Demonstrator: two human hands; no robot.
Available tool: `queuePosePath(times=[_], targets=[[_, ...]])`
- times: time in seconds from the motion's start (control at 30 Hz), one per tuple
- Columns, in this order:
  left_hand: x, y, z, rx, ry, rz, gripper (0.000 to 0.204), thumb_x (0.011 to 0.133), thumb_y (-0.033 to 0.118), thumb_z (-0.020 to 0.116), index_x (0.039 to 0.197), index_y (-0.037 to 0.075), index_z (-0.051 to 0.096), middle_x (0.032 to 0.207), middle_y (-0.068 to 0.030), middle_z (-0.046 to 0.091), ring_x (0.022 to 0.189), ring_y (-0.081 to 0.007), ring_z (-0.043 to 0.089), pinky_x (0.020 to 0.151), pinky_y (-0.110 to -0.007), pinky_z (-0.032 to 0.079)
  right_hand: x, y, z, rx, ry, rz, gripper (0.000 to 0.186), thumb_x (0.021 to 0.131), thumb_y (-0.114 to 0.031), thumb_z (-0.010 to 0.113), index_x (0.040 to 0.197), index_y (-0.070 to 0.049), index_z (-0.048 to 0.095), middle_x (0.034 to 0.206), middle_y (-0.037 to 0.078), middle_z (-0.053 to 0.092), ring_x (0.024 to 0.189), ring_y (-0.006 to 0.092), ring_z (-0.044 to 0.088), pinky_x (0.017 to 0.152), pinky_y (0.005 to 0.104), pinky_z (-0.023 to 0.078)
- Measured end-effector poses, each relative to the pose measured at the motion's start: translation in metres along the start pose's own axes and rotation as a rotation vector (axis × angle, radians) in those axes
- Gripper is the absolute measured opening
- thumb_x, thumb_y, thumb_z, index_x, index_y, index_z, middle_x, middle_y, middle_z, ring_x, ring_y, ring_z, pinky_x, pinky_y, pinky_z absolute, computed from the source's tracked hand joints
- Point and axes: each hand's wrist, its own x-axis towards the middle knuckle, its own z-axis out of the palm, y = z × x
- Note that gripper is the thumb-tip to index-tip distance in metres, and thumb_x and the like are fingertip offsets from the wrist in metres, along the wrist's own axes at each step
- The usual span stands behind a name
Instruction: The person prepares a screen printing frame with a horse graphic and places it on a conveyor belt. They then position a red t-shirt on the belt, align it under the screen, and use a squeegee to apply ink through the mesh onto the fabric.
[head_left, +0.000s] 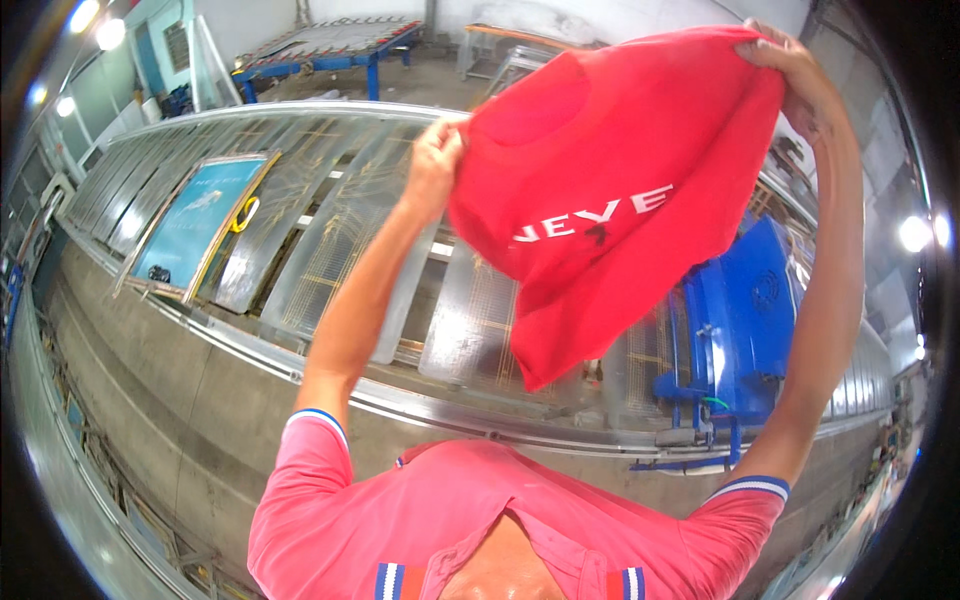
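A red T-shirt [640, 140] with white lettering and a small dark mark hangs stretched between my raised hands, above the long metal table. At its left edge, beside what looks like the neck opening, my left hand [437, 160] is closed on the cloth. My right hand [785, 65] pinches the upper right corner, higher and farther out than the left. The cloth sags at a slant, and its lowest corner hangs free over the table. Part of the table and of a blue machine is hidden behind the shirt.
Below the shirt runs a long table [300, 270] of metal plates with a rail along its front. A framed teal printing screen [200, 215] lies on it at left, a yellow-handled tool [245, 214] beside it. The blue machine [745, 310] stands at right. Behind is a blue-legged rack [372, 80].
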Motion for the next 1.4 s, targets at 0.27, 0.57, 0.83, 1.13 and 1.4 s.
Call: queuePosePath(times=[0.27,0.57,0.83,1.13,1.4], targets=[[0.059,0.108,-0.023,0.421,-0.488,0.115,0.029,0.077,-0.005,0.072,0.104,-0.002,0.065,0.091,-0.0027,0.069,0.086,-0.0076,0.060,0.079,-0.025,0.052,-0.062,0.045,-0.048,0.106,0.118,0.183,0.020,0.083,-0.019,0.070,0.095,-0.008,0.058,0.088,0.001,0.064,0.073,0.0076,0.062,0.069,0.0220,0.052],[0.096,0.144,-0.055,0.587,-0.345,0.180,0.011,0.079,0.000,0.072,0.089,0.001,0.066,0.081,-0.0006,0.065,0.073,-0.0060,0.058,0.069,-0.023,0.049,-0.060,0.045,-0.015,0.078,0.120,0.078,0.019,0.082,-0.022,0.075,0.089,-0.007,0.064,0.080,0.003,0.068,0.066,0.0092,0.064,0.064,0.0223,0.053],[0.085,0.169,-0.067,0.512,-0.421,-0.026,0.012,0.089,0.017,0.068,0.092,0.005,0.065,0.082,-0.0004,0.065,0.077,-0.0071,0.060,0.071,-0.023,0.049,-0.024,0.003,-0.034,0.049,0.177,0.051,0.024,0.085,-0.029,0.072,0.092,-0.006,0.067,0.080,0.003,0.068,0.064,0.0093,0.065,0.061,0.0207,0.053],[0.071,0.172,-0.063,0.373,-0.366,-0.097,0.019,0.096,0.026,0.061,0.098,0.008,0.060,0.087,0.0038,0.061,0.082,-0.0045,0.057,0.079,-0.024,0.048,-0.001,-0.013,-0.049,0.002,0.134,0.003,0.024,0.087,-0.033,0.069,0.090,-0.009,0.066,0.085,0.002,0.067,0.071,0.0094,0.064,0.067,0.0227,0.052],[0.064,0.169,-0.067,0.319,-0.391,-0.098,0.018,0.095,0.026,0.062,0.095,0.008,0.061,0.087,0.0033,0.062,0.081,-0.0038,0.057,0.075,-0.021,0.049,0.011,-0.006,-0.054,-0.005,0.062,-0.012,0.023,0.087,-0.032,0.069,0.089,-0.009,0.064,0.084,0.001,0.066,0.071,0.0079,0.064,0.068,0.0231,0.052]])
